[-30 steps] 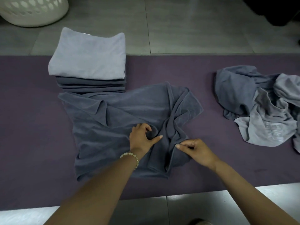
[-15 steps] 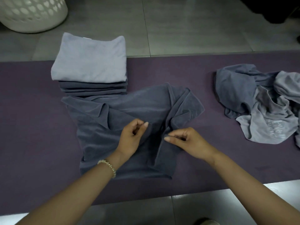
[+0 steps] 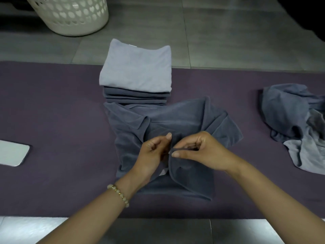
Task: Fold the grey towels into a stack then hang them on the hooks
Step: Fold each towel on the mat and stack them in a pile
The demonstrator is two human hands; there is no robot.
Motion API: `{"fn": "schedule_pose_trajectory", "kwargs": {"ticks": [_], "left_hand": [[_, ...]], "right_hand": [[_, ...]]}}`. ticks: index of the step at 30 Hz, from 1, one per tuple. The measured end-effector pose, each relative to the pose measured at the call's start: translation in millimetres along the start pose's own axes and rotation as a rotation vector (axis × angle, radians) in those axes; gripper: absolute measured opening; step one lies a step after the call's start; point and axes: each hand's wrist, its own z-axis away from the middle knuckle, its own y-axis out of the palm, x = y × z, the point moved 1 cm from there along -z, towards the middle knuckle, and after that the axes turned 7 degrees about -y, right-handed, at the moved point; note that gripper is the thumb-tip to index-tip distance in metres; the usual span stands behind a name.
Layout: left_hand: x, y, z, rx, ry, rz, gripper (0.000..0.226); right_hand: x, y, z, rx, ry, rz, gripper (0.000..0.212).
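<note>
Left hand point(image 3: 153, 153) and right hand point(image 3: 199, 150) have drawn together — each pinches a raised fold of the dark grey towel point(image 3: 184, 120).

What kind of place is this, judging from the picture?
Probably a home laundry area: a perforated laundry basket stands on the tiled floor, and folded towels are stacked on a purple mat.

A dark grey towel point(image 3: 175, 120) lies rumpled and partly spread on the surface point(image 3: 52, 103), its far edge touching a neat folded stack point(image 3: 135, 71) topped light grey, with a crumpled heap point(image 3: 290, 111) well to its right.
</note>
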Motion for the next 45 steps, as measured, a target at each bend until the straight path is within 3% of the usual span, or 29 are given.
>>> {"fn": "schedule_pose_trajectory", "kwargs": {"ticks": [5,12,15,17,19,22,26,30,36,41,43,45], "left_hand": [[3.4,-11.6,2.7,0.006,-0.062,0.006,0.044],[-0.6,-19.3,3.5,0.042,-0.090,-0.036,0.034],[-2.8,-14.0,7.3,0.042,0.004,-0.118,0.027],[-1.0,-14.9,4.9,-0.013,0.001,-0.046,0.041],[-0.9,-18.4,-1.5,-0.078,-0.008,0.057,0.046],[-4.8,-26.8,-12.5,-0.172,0.030,0.059,0.035],[-0.9,-48.7,-23.7,-0.396,0.137,-0.042,0.033],[20.2,-67.6,-25.9,-0.473,0.194,-0.336,0.038],[38.8,-70.2,-33.9,-0.474,0.169,-0.460,0.040],[49.0,-58.8,-47.2,-0.539,0.090,-0.421,0.037],[50.3,-60.8,-51.4,-0.669,0.038,-0.345,0.031],[49.1,-63.6,-55.5,-0.762,-0.041,-0.262,0.038]], "right_hand": [[-2.1,3.3,-14.3,-0.204,-0.089,0.139,0.007],[-8.5,7.8,-20.4,-0.272,-0.092,0.082,0.013],[-11.3,8.6,-22.5,-0.261,-0.028,-0.059,0.018],[-15.5,4.3,-22.1,-0.216,0.080,-0.177,0.021],[-21.4,-0.7,-20.0,-0.102,0.164,-0.122,0.022],[-42.1,-7.1,-15.2,-0.003,0.236,0.072,0.022],[-68.3,-23.1,-7.6,-0.228,0.258,0.141,0.005],[-89.5,-41.1,4.9,-0.281,0.310,0.271,0.019],[-120.3,-57.3,27.9,-0.277,0.447,0.339,0.045],[-139.6,-74.9,36.1,-0.656,0.517,0.464,0.061],[-153.4,-86.1,39.1,-0.716,0.539,0.336,0.080],[-165.4,-95.4,38.1,-0.757,0.568,0.235,0.076]]}}
